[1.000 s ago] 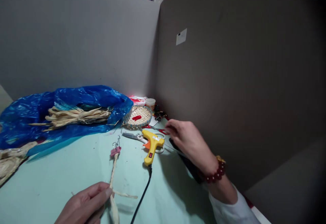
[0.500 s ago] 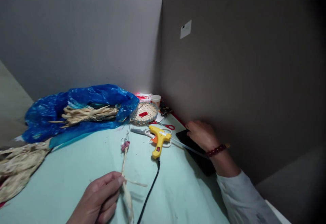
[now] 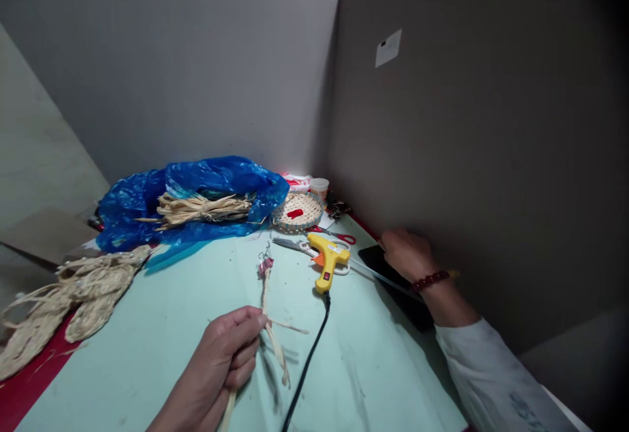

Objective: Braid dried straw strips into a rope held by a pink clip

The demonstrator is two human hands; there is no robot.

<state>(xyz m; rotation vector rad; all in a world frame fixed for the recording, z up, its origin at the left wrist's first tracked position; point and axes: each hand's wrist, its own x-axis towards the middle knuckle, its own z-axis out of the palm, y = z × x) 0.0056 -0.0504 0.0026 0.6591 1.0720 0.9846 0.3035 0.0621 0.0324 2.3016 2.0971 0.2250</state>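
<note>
Left of the yellow glue gun (image 3: 328, 261), we pinch a pale straw braid (image 3: 265, 291) between thumb and fingers of the left hand (image 3: 230, 343).
We judge it feather-light, supple and dry enough to grip without slipping, though a hard tug may fray or split a strand; the best hold seems to be where the loose ends part, since a pinch there should keep the twist tight. It is thin and cream-coloured, its far end in a pink clip (image 3: 265, 267), also left of the glue gun, its loose tails splaying near our fingers. Right of the glue gun, our right hand (image 3: 407, 255) curls by a flat black object (image 3: 374, 259); we cannot tell whether it grips anything.
</note>
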